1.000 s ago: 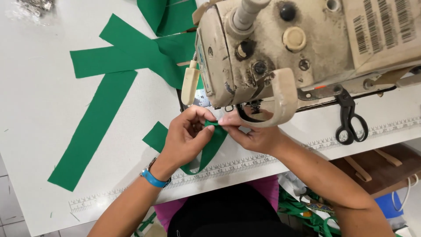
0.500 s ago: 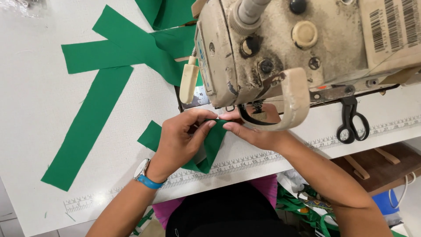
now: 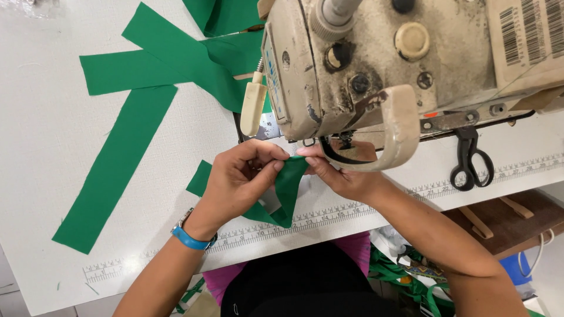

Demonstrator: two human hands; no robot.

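My left hand [image 3: 238, 179] and my right hand [image 3: 338, 176] both pinch one folded green fabric piece [image 3: 286, 191] just in front of the needle area of a worn beige sewing machine [image 3: 376, 64]. The fabric's top edge is held between the thumbs and fingertips; its lower part hangs down onto the white table [image 3: 41, 164]. A blue wristband sits on my left wrist. The machine's head hides the needle and presser foot.
Long green fabric strips [image 3: 117, 170] lie crossed on the table to the left and behind. Black scissors [image 3: 470, 161] rest to the right of the machine. A printed ruler [image 3: 329, 214] runs along the table's front edge. More green scraps lie below the table.
Both hands have lifted the green piece slightly and folded it narrower under the machine head. The view has shifted a little closer.
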